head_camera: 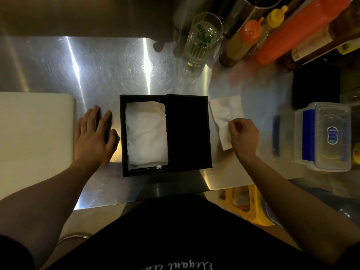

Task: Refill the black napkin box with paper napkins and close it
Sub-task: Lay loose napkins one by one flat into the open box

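Steel counter point(109, 71) carries the half-covered black napkin box point(189, 131) — my left hand point(93, 139) lies flat, fingers spread, my right hand point(243, 135) pinches a loose napkin point(226, 112)

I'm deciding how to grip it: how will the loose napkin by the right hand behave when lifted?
The loose napkin looks thin and creased, so it will probably droop. Pinched at one edge by the right hand, it likely weighs almost nothing and may tear if tugged.

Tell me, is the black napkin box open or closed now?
Partly open: the lid covers only the right half of the black napkin box, and white napkins show on the left.
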{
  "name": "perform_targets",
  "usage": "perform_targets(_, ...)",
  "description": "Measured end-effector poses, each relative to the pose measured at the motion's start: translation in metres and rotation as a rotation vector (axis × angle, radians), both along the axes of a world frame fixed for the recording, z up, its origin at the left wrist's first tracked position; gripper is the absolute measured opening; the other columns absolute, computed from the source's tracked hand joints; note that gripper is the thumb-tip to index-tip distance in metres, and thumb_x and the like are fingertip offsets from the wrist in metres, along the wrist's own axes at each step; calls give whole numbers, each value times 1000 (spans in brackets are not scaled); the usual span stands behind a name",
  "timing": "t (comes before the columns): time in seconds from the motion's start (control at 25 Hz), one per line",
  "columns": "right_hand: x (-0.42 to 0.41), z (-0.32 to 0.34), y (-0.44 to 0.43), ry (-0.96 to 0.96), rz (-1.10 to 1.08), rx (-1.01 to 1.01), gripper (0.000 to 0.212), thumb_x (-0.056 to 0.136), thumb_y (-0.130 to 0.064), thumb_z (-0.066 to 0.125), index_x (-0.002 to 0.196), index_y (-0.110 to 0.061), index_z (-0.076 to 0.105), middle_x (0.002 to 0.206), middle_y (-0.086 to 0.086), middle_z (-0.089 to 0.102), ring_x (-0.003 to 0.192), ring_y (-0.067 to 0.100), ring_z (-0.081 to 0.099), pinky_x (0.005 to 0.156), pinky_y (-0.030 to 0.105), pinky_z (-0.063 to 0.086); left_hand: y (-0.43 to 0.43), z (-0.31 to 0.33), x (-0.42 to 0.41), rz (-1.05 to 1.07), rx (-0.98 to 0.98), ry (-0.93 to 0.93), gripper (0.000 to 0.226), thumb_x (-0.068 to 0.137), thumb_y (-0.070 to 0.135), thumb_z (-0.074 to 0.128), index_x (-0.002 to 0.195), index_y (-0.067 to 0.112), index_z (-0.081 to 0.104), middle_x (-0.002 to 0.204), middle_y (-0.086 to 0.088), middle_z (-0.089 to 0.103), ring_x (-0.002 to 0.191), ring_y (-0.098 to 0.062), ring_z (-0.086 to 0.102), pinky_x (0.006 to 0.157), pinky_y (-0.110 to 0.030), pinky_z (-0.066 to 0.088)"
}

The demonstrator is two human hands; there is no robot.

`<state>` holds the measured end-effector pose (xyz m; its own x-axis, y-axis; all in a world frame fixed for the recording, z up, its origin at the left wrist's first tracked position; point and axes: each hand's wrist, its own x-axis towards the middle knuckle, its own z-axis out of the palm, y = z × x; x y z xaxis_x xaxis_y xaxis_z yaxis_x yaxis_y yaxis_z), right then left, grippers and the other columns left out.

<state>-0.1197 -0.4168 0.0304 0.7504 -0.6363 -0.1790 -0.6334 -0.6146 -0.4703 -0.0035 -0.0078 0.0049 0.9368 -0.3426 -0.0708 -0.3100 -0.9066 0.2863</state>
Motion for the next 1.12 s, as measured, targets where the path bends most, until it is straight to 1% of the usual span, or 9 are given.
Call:
perform_targets(0.16,-1,-1,2,-22,-19,8,26,94,-33,58,107,-13,69,103,6,64,89,16,61,81,25,44,0,-1,-1,-2,-16,-28,57,95,38,37,147,15,40,156,-21,30,145,-39,25,117,-50,18)
perform_targets(0.32,-2,-2,6,-12,-29,-12,30,94,-37,58,112,-14,68,105,5,63,89,13,58,81,25,42,0,0,-1,11,-24,-21,57,94,37,38,147,15,40,156,-20,30,145,-39,25,117,-48,17)
perform_targets(0.4,-3,-3,7,-6,-26,-31,29,94,-37,57,111,-16,69,107,4,62,90,13,57,83,28,43,0,0,-1,8,-21,-19,57,94,37,38,147,15,40,157,-20,29,145,-38,24,117,-47,16)
perform_targets(0.56,-3,-4,8,21,11,-81,23,95,-33,55,104,-17,68,107,4,61,94,22,60,85,41,50,0,0,-1,12,-24,-25,57,95,38,37,147,15,40,157,-20,30,145,-38,24,118,-50,17)
perform_targets(0.68,-1,-1,9,29,9,-91,20,97,-31,53,102,-17,66,106,4,61,92,21,60,81,33,46,2,-1,0,-1,-12,3,59,95,40,35,149,16,37,158,-19,27,147,-37,21,118,-49,16)
perform_targets(0.8,3,13,13,-64,-18,-104,17,96,-28,56,100,-15,66,103,4,63,85,15,59,74,24,40,3,-1,0,-8,-9,12,60,95,41,34,149,16,36,158,-19,26,147,-37,20,118,-50,16)
perform_targets(0.96,8,46,23,-248,-25,-118,15,94,-28,59,97,-15,67,99,2,64,79,4,54,71,21,46,4,-1,0,-12,-9,11,60,95,41,34,149,16,36,158,-20,26,147,-37,21,118,-49,16)
perform_targets(1.04,10,63,34,-328,4,-114,16,93,-28,60,97,-15,68,98,1,64,79,3,54,71,14,44,3,-2,0,-13,0,8,60,95,42,33,150,17,36,158,-19,26,147,-36,20,118,-48,15)
perform_targets(1.12,12,77,49,-408,36,-90,16,93,-27,61,98,-14,68,96,-1,64,78,3,55,70,13,45,4,-2,0,-1,6,28,60,95,42,32,150,18,33,159,-17,24,148,-35,19,119,-47,13)
